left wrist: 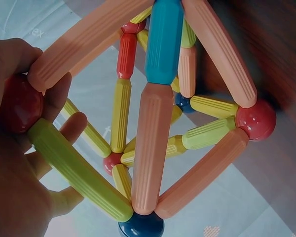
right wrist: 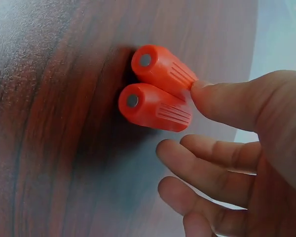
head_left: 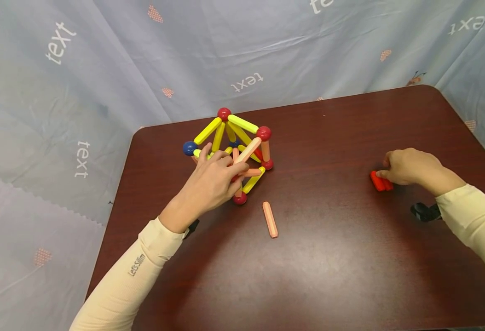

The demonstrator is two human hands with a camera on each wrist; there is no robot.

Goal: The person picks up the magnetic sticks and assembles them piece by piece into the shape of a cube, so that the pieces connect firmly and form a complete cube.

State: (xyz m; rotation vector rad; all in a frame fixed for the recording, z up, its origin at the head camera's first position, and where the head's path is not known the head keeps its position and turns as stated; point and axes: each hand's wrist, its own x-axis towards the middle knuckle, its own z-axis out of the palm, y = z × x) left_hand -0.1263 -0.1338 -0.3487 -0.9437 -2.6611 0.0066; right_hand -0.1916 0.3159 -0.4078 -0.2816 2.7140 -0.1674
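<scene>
My left hand [head_left: 211, 181] grips a red ball [left wrist: 22, 103] at a corner of the magnetic stick-and-ball frame [head_left: 204, 132]. Thumb and fingers curl round the ball, while peach and lime sticks run out from it. A blue ball [left wrist: 141, 226] shows lower in the left wrist view. At the right side of the table, my right hand [head_left: 412, 168] is beside two short red magnetic sticks [right wrist: 165, 111] lying side by side. Its thumb tip meets the upper stick; the other fingers are loosely bent below, apart from the sticks.
A loose peach stick [head_left: 269, 219] lies on the dark wooden table [head_left: 329, 276], just in front of the frame. Behind and to the left hangs a pale patterned curtain [head_left: 209, 50]. A black wrist device [head_left: 424, 211] shows under the right forearm.
</scene>
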